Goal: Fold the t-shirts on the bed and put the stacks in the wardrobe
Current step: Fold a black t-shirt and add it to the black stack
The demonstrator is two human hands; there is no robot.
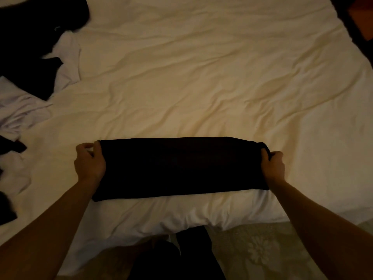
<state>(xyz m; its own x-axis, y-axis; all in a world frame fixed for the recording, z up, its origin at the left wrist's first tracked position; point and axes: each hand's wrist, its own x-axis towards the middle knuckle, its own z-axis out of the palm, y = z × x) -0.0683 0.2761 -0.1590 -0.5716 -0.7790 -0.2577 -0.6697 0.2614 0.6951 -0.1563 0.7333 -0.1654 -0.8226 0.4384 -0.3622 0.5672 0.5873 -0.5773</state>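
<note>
Dim warm light, patterned floor (262, 253).

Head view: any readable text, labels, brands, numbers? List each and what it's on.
None readable.
Black t-shirt, held at its ends by the left hand and right hand: no print or tag shows; the frame is dim.
Pile of black and white garments at the left edge of the bed: no lettering visible.
Patterned floor: floral motif only, no words.
</note>
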